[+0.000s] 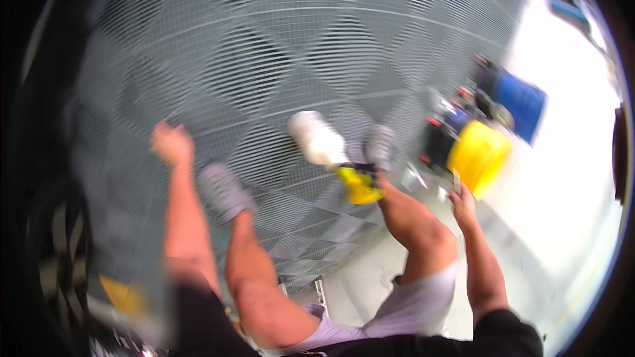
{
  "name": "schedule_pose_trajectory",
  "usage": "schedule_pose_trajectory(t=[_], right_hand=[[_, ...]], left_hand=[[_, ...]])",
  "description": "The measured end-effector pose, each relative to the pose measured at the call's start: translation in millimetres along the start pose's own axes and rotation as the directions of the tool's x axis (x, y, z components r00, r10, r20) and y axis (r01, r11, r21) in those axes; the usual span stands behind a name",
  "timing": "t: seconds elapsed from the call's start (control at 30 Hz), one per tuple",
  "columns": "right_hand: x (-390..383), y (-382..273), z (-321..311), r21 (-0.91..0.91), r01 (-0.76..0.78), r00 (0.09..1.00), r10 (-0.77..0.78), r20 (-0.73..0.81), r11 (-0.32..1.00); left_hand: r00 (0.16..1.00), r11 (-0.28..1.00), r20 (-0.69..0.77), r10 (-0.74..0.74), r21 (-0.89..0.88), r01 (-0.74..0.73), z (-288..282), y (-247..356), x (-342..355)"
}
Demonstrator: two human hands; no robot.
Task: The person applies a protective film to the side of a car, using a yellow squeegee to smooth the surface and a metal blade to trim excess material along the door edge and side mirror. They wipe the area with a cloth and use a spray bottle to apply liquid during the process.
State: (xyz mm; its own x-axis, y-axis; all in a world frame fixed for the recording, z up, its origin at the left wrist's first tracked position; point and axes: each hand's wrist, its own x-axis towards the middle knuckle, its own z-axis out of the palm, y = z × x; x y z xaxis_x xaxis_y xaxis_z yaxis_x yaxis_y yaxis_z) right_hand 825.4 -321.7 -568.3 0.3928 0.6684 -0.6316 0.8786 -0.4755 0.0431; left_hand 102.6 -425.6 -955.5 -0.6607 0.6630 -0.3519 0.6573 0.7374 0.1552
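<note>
My left hand (173,144) hovers over the grey floor at the left, beyond my left shoe (225,190). Blur smears its fingers, and I see nothing held in it. On the right, my right hand (463,201) is closed around a thin, pale piece (456,182) too blurred to name. That hand is nearest a round yellow container (479,157). Between my legs is a white spray bottle (319,140) with a yellow and black trigger head (359,184), untouched by either hand. The trigger head overlaps my right ankle; whether the bottle rests on the floor I cannot tell.
Slatted grey floor tiles (344,53) spread ahead. Beside the yellow container stand a blue container (520,104) and several small dark and red items. A bright white surface (562,158) lies at the right. A spoked wheel (63,261) is at the left edge.
</note>
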Motion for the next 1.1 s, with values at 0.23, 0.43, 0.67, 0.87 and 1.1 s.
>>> schedule_pose_trajectory(t=[0.23,0.43,0.67,0.87,1.1], right_hand=[[155,23,-10,-0.079,0.125,0.992,-0.124,0.023,0.989],[381,24,35,-0.284,0.458,0.881,-0.473,0.019,0.842],[514,156,28,0.185,0.260,0.948,-0.286,0.135,0.948],[435,41,49,0.348,0.377,0.909,-0.414,0.038,0.858],[273,-82,-29,0.175,0.530,0.830,-0.550,0.096,0.830]], left_hand=[[0.982,0.975,0.130,-0.135,0.192,0.109,49,-64,29],[0.694,0.494,0.342,-0.634,-0.511,0.703,-7,-46,-19],[0.752,0.491,0.287,-0.593,-0.611,0.621,-44,29,-183],[0.623,0.490,0.224,-0.749,-0.447,0.749,-81,-16,-323],[0.773,0.556,0.146,-0.617,-0.614,0.560,23,-14,-302]])
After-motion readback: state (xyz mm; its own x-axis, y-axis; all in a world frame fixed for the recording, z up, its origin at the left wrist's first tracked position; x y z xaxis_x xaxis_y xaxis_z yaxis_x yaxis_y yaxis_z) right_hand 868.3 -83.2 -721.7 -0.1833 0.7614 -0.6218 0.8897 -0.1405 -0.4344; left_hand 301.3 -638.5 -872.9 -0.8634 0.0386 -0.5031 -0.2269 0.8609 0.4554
